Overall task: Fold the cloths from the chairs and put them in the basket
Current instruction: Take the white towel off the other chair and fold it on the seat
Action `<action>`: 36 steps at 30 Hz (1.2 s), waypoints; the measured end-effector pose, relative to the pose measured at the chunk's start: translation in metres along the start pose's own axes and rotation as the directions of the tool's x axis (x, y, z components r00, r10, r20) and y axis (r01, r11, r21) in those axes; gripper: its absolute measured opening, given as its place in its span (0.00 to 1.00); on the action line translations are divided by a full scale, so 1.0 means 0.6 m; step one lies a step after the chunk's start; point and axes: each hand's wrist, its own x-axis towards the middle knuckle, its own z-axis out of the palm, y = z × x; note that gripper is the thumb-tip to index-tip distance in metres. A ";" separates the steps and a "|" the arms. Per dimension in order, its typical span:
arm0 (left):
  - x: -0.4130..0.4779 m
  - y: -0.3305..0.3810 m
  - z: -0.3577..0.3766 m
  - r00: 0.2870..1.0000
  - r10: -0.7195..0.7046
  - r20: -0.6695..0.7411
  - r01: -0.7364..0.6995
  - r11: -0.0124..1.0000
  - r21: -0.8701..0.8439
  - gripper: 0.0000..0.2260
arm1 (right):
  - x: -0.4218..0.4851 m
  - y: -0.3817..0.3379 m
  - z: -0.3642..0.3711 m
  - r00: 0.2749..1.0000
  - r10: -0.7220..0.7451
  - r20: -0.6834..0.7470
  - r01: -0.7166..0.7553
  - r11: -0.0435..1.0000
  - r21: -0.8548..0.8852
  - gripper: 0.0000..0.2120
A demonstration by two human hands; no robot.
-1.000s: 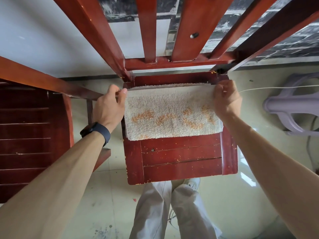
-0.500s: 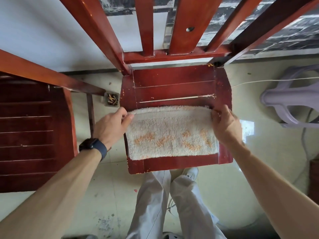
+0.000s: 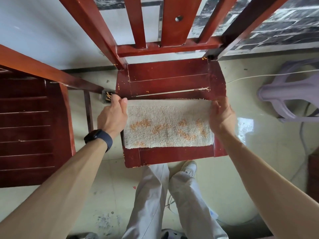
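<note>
left hand (image 3: 113, 118) pinches cloth (image 3: 168, 125) corner | right hand (image 3: 221, 116) grips opposite corner | chair (image 3: 172, 80)

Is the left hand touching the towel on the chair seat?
Touching. The head view shows the left hand pinching the towel at its far left corner.

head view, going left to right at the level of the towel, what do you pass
dark wooden chair → left hand → towel on the red chair seat → right hand → lilac plastic stool
</note>
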 end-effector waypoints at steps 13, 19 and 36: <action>0.011 -0.011 0.001 0.993 -0.055 0.103 0.065 0.993 -0.103 0.13 | 0.027 -0.007 0.007 0.999 -0.035 0.024 0.037 0.993 -0.109 0.11; -0.005 -0.017 0.011 0.991 -0.124 0.040 0.128 0.982 -0.136 0.15 | 0.027 -0.012 0.005 0.996 -0.065 0.055 0.073 0.985 -0.159 0.12; -0.089 0.027 0.082 0.906 0.264 -0.330 -0.217 0.961 0.174 0.17 | -0.082 -0.037 0.056 0.973 -0.159 -0.168 0.146 0.985 -0.090 0.16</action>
